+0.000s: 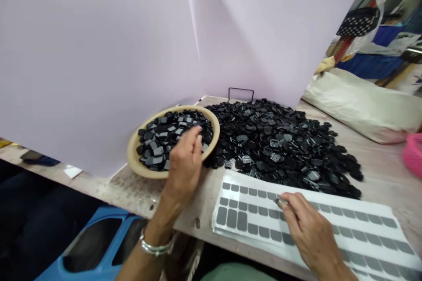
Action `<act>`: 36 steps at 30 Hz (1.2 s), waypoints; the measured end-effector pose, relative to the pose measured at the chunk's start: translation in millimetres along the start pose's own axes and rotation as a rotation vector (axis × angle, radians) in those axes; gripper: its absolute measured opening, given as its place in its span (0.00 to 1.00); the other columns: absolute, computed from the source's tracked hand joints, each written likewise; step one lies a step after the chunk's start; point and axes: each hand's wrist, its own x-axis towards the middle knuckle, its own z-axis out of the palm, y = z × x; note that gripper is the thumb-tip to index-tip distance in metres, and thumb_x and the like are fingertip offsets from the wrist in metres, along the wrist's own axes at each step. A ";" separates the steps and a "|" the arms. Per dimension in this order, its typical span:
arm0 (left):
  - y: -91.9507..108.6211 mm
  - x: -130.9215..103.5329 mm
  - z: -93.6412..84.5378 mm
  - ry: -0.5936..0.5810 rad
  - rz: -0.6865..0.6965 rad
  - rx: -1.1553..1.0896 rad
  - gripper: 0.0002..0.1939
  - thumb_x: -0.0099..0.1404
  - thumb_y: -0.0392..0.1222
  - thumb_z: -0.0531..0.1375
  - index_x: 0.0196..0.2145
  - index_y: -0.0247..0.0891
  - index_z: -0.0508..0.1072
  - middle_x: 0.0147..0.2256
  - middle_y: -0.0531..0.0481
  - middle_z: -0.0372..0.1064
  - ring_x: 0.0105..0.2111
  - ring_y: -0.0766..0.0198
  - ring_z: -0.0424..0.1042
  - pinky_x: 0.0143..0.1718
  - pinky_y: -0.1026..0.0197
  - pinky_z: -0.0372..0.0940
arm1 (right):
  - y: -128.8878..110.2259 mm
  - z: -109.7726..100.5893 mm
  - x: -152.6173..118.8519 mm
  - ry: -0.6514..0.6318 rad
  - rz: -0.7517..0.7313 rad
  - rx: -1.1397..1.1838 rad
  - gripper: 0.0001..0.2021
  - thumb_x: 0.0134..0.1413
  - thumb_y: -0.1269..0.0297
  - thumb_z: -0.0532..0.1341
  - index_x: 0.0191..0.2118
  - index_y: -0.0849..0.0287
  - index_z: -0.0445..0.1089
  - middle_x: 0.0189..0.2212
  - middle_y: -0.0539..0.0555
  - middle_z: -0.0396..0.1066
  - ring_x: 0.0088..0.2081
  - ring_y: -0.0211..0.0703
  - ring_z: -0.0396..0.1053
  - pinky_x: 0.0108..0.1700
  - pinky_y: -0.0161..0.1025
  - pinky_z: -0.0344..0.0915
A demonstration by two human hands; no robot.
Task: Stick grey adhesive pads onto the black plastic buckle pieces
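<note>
My left hand (186, 158) is over the right side of a cream bowl (134, 164), its fingers pressed together. Whatever the fingers hold, if anything, is hidden. Inside the bowl lie small black pieces (153, 153), many with a grey face. My right hand (310, 228) is closed on a small metal-tipped tool (280, 202), with most of it hidden in the fingers. The tool's tip is over a white sheet (263, 257) carrying rows of grey rounded stickers (242, 221). Gaps in the rows show bare backing. More sheets seem stacked underneath.
A wide heap of loose black pieces (280, 140) spreads behind the sheet. Pale panels (132, 52) stand around the back of the table. To the right are a white sack (365, 103) and a pink basket (413, 153). A blue plastic chair (99, 224) is below the front edge.
</note>
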 end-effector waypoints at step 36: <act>-54.1 -129.2 49.2 -0.789 0.249 0.087 0.27 0.62 0.53 0.58 0.57 0.48 0.64 0.65 0.42 0.43 0.65 0.42 0.35 0.60 0.35 0.43 | -65.2 27.3 -0.8 -0.315 -0.046 -0.160 0.04 0.58 0.70 0.51 0.35 0.56 0.61 0.33 0.53 0.66 0.34 0.46 0.65 0.33 0.40 0.56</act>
